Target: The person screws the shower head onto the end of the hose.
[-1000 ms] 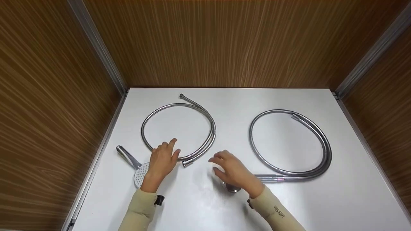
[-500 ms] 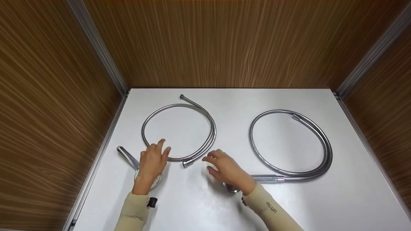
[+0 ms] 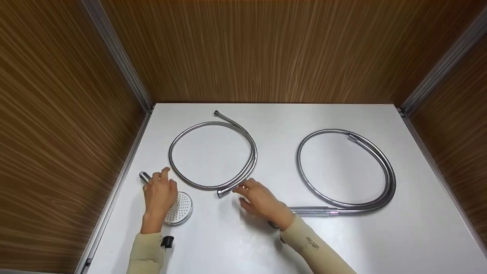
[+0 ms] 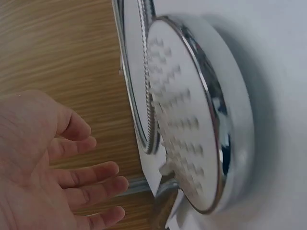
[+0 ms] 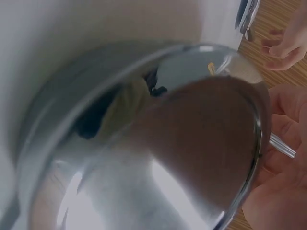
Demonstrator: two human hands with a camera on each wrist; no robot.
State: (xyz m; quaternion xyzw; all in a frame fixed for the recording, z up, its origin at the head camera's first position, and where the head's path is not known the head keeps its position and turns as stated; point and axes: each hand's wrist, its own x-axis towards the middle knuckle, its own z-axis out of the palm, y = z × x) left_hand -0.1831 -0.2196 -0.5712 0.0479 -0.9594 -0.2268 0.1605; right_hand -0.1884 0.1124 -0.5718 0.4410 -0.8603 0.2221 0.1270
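Note:
My left hand (image 3: pixel 158 196) hovers over the handle of a round shower head (image 3: pixel 182 208), fingers loosely bent and holding nothing. Its white nozzle face (image 4: pixel 180 120) is turned up, and the hand covers part of the handle. The left wrist view shows the palm apart from the head. My right hand (image 3: pixel 260 201) is near the end nut (image 3: pixel 222 193) of a coiled metal shower hose (image 3: pixel 170 152), fingers relaxed, nothing gripped. Beneath the right wrist lies a second shower head (image 3: pixel 272 224), mostly hidden; its chrome back (image 5: pixel 158 167) fills much of the right wrist view.
On the right, another coiled shower hose (image 3: pixel 298 160) joins the second shower head's handle (image 3: pixel 310 211). Wood-patterned panels (image 3: pixel 243 53) rise behind and beside the white table (image 3: pixel 236 247). Metal corner posts (image 3: pixel 118 53) stand at the panel joints.
My left hand has moved left, from the left hose's coil to the shower head's handle, uncovering the nozzle face. My right hand has drifted a little left toward the hose's end nut.

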